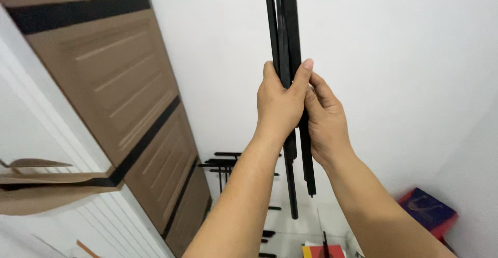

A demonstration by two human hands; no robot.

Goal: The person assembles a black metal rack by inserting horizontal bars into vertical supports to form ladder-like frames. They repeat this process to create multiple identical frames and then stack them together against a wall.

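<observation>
Both my hands are raised in front of a white wall, gripping a bundle of long thin black rods (284,24) that stands upright. My left hand (279,102) wraps around the bundle from the left, thumb pressed on its front. Just behind and to the right, my right hand (326,120) clasps the same rods, partly hidden by the left hand. The rods run off the top of the view, and their lower ends (301,185) hang below my wrists at uneven lengths.
A brown wooden door (119,92) with black bands stands at the left. On the floor below lie a black metal frame (223,164), a blue and red box (428,211) at the right, and a red and yellow item (321,250).
</observation>
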